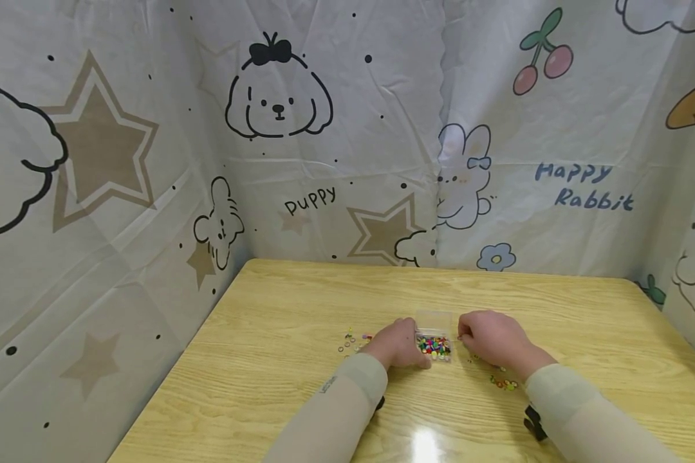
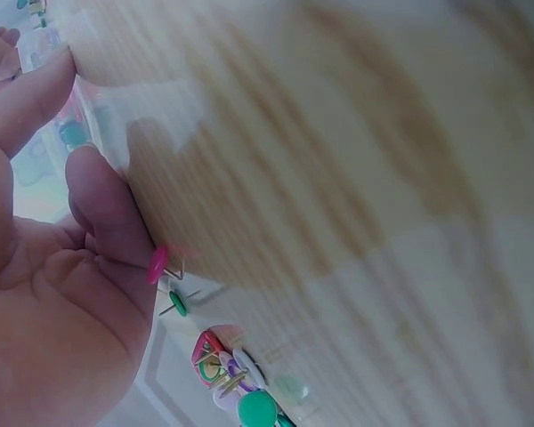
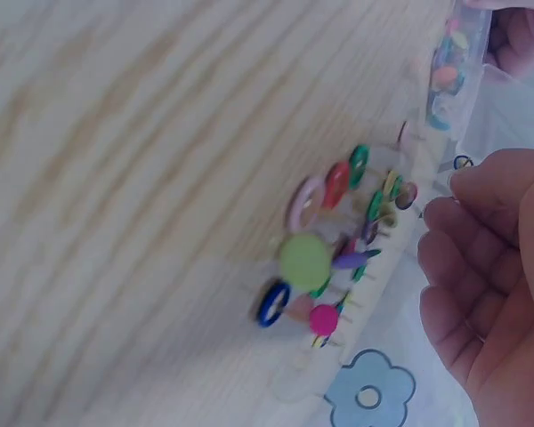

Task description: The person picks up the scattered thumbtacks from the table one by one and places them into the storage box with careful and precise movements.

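Note:
A small clear plastic box (image 1: 433,348) full of colourful thumbtacks stands on the table with its lid (image 1: 434,320) raised at the back. My left hand (image 1: 398,344) grips the box from its left side, thumb at the near edge and fingers farther back. Just right of the box, my right hand (image 1: 495,335) has its fingers curled, thumb and forefinger close together over the table. At those fingertips is a dark blue thumbtack (image 3: 463,163), partly hidden. Several loose thumbtacks (image 3: 338,240) lie beside my right hand, and others (image 2: 236,374) lie beside my left.
The wooden table (image 1: 301,399) reaches back to a printed curtain (image 1: 336,148) that hangs behind it and along both sides. A loose group of thumbtacks (image 1: 504,384) lies under the right wrist. More thumbtacks (image 1: 349,344) are spread left of the left hand.

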Tool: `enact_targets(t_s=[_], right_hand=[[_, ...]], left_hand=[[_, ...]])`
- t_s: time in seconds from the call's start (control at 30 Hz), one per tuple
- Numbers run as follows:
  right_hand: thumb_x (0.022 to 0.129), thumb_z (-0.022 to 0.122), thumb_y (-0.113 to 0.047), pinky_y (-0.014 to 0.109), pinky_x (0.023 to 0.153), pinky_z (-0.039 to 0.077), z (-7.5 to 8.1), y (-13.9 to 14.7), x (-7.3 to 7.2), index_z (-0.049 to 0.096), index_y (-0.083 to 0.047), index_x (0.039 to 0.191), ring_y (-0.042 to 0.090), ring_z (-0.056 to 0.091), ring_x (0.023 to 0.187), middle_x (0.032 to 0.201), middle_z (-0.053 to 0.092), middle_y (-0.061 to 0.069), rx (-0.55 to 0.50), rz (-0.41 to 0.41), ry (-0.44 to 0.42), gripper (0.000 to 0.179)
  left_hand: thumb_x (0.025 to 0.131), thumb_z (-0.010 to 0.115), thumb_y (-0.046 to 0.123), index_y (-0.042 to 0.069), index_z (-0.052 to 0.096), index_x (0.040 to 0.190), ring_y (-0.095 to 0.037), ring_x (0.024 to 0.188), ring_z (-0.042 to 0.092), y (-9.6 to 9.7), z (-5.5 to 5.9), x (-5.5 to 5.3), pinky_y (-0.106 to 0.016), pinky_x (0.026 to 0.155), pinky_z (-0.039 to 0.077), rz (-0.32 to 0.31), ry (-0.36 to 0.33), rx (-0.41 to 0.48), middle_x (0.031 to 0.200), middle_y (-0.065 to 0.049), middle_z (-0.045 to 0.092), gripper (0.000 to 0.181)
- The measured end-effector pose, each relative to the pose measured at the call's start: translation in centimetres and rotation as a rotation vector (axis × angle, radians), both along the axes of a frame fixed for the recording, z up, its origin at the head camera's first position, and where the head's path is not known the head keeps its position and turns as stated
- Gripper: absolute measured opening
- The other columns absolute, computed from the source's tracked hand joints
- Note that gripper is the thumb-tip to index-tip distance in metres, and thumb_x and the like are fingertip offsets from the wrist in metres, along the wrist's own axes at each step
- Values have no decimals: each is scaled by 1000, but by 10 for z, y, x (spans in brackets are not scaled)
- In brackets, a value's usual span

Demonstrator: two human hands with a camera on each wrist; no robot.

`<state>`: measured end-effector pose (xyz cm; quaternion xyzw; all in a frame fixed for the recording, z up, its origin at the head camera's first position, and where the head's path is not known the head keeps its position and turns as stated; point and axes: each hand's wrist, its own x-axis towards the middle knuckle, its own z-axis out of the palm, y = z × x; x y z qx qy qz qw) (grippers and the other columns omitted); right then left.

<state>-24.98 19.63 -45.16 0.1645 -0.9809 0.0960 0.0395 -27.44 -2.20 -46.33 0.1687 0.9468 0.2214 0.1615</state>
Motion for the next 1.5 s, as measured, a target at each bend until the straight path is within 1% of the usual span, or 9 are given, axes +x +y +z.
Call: enact_targets(t_s=[0.17,0.3,0.4,0.53,0.7,0.93,1.23,1.4,1.5], right_hand=[[90,66,-11,34,61,46,3,-8,3,65,-23,81,9,49,65,75,58,-12,-23,49,6,15],[90,68,-11,34,63,46,3,-14,4,67,-22,82,9,50,66,75,59,-12,-41,68,0,14],[89,70,-12,35,65,49,3,-18,4,70,-21,84,8,53,68,78,62,-12,-46,67,-4,11],[90,71,-14,37,70,53,-1,-21,4,72,-23,85,7,59,74,83,66,-13,-47,64,-1,10],[89,72,-14,38,69,53,-4,-24,4,72,-23,83,8,59,73,82,65,-13,-40,73,-2,11],[90,73,-15,38,70,54,-1,-23,5,74,-23,84,7,60,74,82,66,-14,-34,93,7,10],[92,70,-13,37,67,52,7,-11,2,71,-21,85,8,56,71,81,64,-12,-25,75,11,10],[93,68,-13,37,68,51,5,-3,0,71,-21,87,8,56,71,83,64,-11,-15,33,-10,10],[92,67,-14,36,65,49,3,1,-1,70,-21,86,9,53,69,82,63,-11,-14,16,-20,10]], left_hand=[[77,89,39,11,58,110,-17,79,54,0,2,1,-34,72,48,-11,6,0,101,-3,56,53],[78,88,39,11,57,109,-17,79,54,0,1,0,-34,74,48,-11,9,-9,98,-2,56,53],[78,88,39,12,56,107,-17,79,54,1,0,-1,-34,73,48,-6,6,-14,97,-2,55,52],[78,88,39,12,56,108,-17,79,54,0,0,-1,-33,73,48,-7,4,-14,99,-2,55,52],[78,88,39,11,57,111,-17,78,54,0,0,0,-34,72,48,-11,0,-7,100,-2,56,52],[78,88,39,11,57,113,-17,79,54,0,3,1,-34,73,49,-9,-1,-5,100,-2,56,54],[78,88,39,10,58,114,-17,80,54,-1,5,1,-35,74,49,-8,7,-12,101,-3,57,55],[78,89,38,10,58,116,-17,81,55,-1,5,2,-35,76,50,0,2,-6,102,-3,58,57],[78,89,38,10,58,116,-17,81,55,-2,4,2,-35,76,50,5,-7,-1,102,-3,57,56]])
